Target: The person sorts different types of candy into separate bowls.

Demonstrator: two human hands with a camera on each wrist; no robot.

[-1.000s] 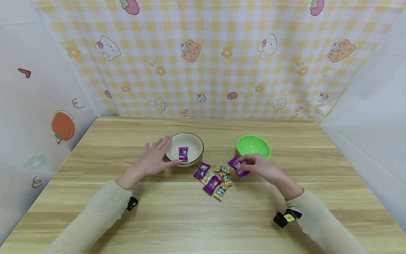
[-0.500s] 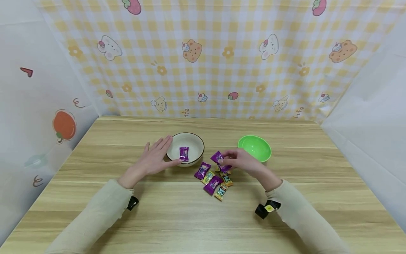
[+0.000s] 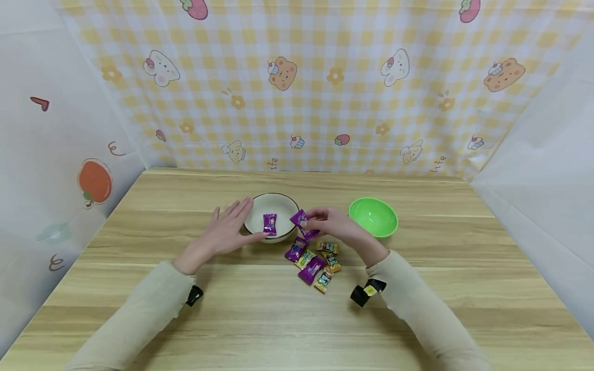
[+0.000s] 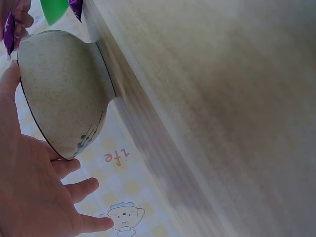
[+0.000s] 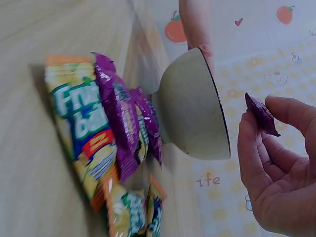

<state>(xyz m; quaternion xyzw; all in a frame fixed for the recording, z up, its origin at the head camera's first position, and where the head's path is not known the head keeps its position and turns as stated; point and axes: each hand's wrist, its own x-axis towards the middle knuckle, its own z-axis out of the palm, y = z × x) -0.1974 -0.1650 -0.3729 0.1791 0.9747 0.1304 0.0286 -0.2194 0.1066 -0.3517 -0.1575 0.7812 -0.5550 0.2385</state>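
My left hand [image 3: 226, 229] rests against the left rim of a cream bowl [image 3: 254, 219] with a dark edge, its fingers straight and spread. One purple wrapped candy [image 3: 270, 224] lies inside that bowl. Between thumb and fingers, my right hand [image 3: 335, 224] pinches another purple wrapped candy [image 3: 300, 219], held in the air by the bowl's right rim. In the right wrist view this pinched candy [image 5: 260, 114] is seen beside the bowl [image 5: 192, 108], apart from it. Below my right hand lies a small pile of purple candies [image 3: 311, 270] and yellow candies [image 3: 323, 281].
A green bowl [image 3: 374, 218] stands to the right of the pile, behind my right forearm. Everything sits on a wood-grain table [image 3: 260, 319]. A checked cloth [image 3: 306, 103] hangs along the table's back edge, with white sheets at both sides.
My right hand has moved left with the pinched purple candy, from in front of the green bowl, over the pile, to the cream bowl's right rim. My left hand has stayed in place.
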